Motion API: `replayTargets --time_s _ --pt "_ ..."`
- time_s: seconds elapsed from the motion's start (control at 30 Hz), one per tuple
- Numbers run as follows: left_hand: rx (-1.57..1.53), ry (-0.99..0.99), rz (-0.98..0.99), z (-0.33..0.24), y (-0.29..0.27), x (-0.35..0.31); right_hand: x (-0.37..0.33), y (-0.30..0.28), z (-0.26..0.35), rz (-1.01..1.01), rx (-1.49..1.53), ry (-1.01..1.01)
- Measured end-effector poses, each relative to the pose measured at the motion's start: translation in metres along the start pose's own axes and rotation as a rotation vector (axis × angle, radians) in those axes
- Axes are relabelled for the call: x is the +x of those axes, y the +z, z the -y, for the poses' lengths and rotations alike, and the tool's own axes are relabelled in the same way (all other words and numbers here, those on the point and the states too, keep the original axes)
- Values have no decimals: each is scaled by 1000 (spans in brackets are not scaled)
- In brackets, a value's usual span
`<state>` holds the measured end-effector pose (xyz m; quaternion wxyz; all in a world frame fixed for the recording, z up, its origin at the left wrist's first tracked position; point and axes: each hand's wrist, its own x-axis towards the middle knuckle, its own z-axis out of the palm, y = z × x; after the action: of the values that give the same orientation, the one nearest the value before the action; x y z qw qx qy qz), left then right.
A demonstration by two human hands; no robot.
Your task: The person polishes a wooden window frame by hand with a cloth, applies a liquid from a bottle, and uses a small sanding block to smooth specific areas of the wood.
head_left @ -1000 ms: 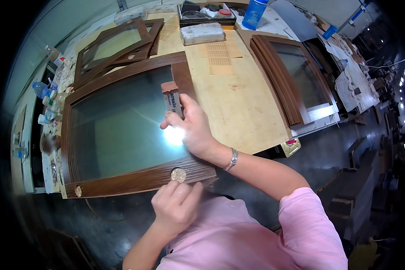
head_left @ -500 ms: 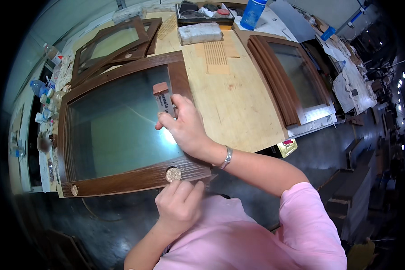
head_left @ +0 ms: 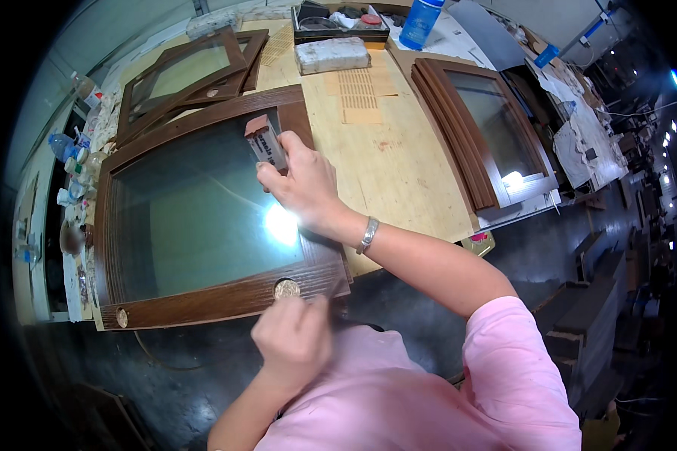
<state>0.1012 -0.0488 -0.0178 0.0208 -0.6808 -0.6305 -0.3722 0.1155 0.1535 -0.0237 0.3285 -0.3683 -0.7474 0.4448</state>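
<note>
A brown wooden cabinet door (head_left: 203,310) with a glass panel (head_left: 195,225) lies flat on the worktable in front of me. Above the glass, toward its far right corner, my right hand (head_left: 305,174) grips a small reddish-brown block (head_left: 267,141) in a grey printed wrapper, tilted to the left. At the door's near edge my left hand (head_left: 292,334) is curled closed and slightly blurred. Whatever its fingers may hold is hidden. Just beyond that hand is a round, light-coloured recess (head_left: 286,289) in the frame; a second recess (head_left: 122,318) sits at the near left corner.
More glazed doors (head_left: 180,71) lean in a pile at the back left; another stack (head_left: 485,135) stands on the right. A wrapped white block (head_left: 332,56), an open box of supplies (head_left: 338,31) and a blue bottle (head_left: 421,24) occupy the back. Several bottles (head_left: 71,154) line the left.
My right hand has moved slightly away from me with the wrapped block, which now tilts more to the left. My left hand has shifted a little left and toward me, still closed.
</note>
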Motion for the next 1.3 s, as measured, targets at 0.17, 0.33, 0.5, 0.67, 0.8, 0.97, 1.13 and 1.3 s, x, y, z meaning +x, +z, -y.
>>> replayTargets --time_s 0.17,0.33,0.5,0.67,0.8,0.97,1.13,1.3 --pt "-38 58 57 -13 1 2 0 1 -2 -2 42 17" --pt "52 78 43 5 -2 11 -2 1 -5 -20 73 7" --pt "-17 178 105 3 -6 14 -1 1 -1 -13 83 4" --pt "-80 164 185 23 -12 23 -1 2 -7 -11 99 10" --pt "-42 246 222 23 -18 19 -2 2 -5 -20 124 0" --pt "-50 227 209 33 -10 34 -2 3 -7 -34 131 -1" --pt "-18 317 258 35 -20 32 -1 1 -5 -26 138 4" --pt "-39 329 255 34 -12 43 -1 0 -7 -34 126 13"
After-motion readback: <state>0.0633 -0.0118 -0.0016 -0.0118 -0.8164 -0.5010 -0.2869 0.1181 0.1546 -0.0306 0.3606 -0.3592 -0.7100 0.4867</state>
